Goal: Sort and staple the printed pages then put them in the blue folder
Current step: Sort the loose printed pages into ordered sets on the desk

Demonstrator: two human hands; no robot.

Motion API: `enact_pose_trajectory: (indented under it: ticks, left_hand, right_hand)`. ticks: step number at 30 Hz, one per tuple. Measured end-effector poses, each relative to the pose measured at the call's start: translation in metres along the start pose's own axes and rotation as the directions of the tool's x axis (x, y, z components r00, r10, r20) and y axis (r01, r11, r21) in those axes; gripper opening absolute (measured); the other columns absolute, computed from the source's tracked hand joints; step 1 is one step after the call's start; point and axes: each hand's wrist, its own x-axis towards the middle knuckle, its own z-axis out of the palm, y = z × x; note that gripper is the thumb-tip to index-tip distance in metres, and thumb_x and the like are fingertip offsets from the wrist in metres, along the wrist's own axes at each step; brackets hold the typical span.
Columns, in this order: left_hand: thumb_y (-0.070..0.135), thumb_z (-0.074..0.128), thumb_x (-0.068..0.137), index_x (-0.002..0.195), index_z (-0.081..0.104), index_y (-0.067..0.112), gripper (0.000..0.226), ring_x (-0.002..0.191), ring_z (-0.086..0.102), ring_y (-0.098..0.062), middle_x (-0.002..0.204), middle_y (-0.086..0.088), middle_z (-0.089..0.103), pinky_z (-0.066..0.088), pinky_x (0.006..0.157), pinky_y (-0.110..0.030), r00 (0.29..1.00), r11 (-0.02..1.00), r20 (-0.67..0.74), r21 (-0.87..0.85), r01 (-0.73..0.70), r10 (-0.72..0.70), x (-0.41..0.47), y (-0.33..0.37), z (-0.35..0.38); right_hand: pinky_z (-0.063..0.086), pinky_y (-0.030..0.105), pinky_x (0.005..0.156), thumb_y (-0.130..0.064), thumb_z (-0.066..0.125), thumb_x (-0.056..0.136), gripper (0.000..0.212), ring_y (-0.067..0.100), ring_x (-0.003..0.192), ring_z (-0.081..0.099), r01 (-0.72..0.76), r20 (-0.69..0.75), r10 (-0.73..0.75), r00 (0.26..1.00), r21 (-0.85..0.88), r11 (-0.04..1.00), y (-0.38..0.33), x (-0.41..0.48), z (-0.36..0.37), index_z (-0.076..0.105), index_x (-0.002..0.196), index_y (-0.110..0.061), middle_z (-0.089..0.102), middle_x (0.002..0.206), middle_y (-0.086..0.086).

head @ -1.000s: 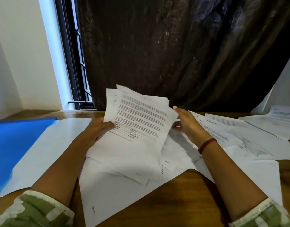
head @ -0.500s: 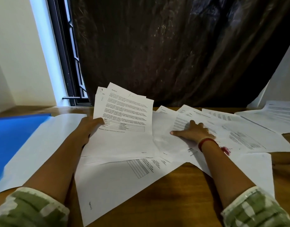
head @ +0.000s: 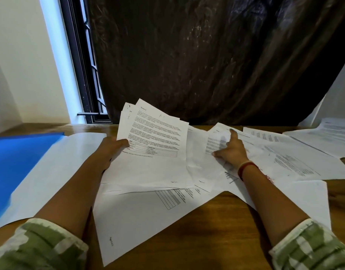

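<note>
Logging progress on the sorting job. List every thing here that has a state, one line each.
left hand, grips the sheaf by its left edge
sheaf, fanned, raised off the table
right hand, rests on the loose pages, forefinger stretched out
loose pages, spread overlapping on the table
blue folder, lying flat, its right part under a white sheet
curtain, drawn, window strip bare at left

The folder [head: 17, 162] lay at the desk's [head: 216, 234] left edge, a sheet [head: 56, 172] overlapping its right side. Loose pages [head: 148, 211] overlapped across the middle, further pages [head: 313, 141] reaching the right edge. A sheaf [head: 154, 145] tilted up over the middle pages. A curtain [head: 206, 55] hung behind the far edge.
</note>
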Motion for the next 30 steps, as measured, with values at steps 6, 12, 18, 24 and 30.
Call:
enact_pose_trajectory:
  ticks: [6,12,18,24,30]
  left_hand:
    - [0.001,0.063,0.084,0.125,0.058,0.001,0.041,0.113,0.057,-0.028,0.128,-0.007,0.060,0.042,0.100,-0.034,1.000,1.000,0.007,-0.005,0.001,-0.001,-0.002,0.000,-0.002]
    - [-0.003,0.062,0.087,0.124,0.057,0.006,0.039,0.105,0.054,-0.023,0.119,-0.001,0.057,0.040,0.093,-0.030,0.999,0.999,0.024,0.032,-0.036,0.035,-0.006,0.001,0.004]
    - [0.005,0.078,0.076,0.122,0.063,0.007,0.049,0.108,0.064,-0.020,0.120,0.000,0.066,0.045,0.103,-0.040,0.994,0.993,0.073,-0.100,-0.070,0.077,-0.010,-0.002,-0.007]
    - [0.015,0.080,0.077,0.130,0.052,0.009,0.061,0.108,0.060,-0.023,0.129,-0.005,0.057,0.052,0.086,-0.027,0.917,0.902,-0.198,0.340,-0.267,0.346,-0.016,-0.002,0.009]
    - [0.012,0.068,0.088,0.136,0.041,0.005,0.056,0.117,0.058,-0.032,0.138,-0.011,0.050,0.049,0.093,-0.031,0.876,0.774,-0.121,0.534,-0.339,0.467,-0.019,-0.002,0.017]
  right_hand:
    - [0.025,0.054,0.112,-0.043,0.077,0.077,0.097,0.039,0.138,0.033,-0.070,-0.072,0.058,0.996,-0.174,0.982,-0.014,-0.002,0.001,0.014,0.150,-0.030,0.031,0.152,0.012]
    - [0.000,0.062,0.113,-0.071,0.054,0.080,0.096,0.036,0.141,0.030,0.036,0.053,-0.005,0.999,-0.608,0.793,-0.016,-0.015,0.009,0.012,0.152,-0.025,0.034,0.154,0.006]
    - [0.037,0.048,0.107,-0.054,0.069,0.080,0.088,0.037,0.132,0.041,0.044,0.037,-0.029,0.999,-0.514,0.856,-0.021,-0.013,0.012,0.022,0.147,-0.022,0.039,0.146,0.013]
    - [0.034,0.049,0.109,-0.053,0.056,0.090,0.066,0.036,0.132,0.040,-0.008,0.011,0.020,1.000,-0.634,0.773,-0.026,-0.021,0.013,0.035,0.141,-0.017,0.042,0.146,0.014]
    - [0.006,0.067,0.110,-0.086,0.030,0.078,0.093,0.040,0.142,0.025,0.006,0.085,0.083,0.993,-0.737,0.676,-0.029,-0.034,0.016,0.029,0.148,-0.025,0.031,0.155,0.010]
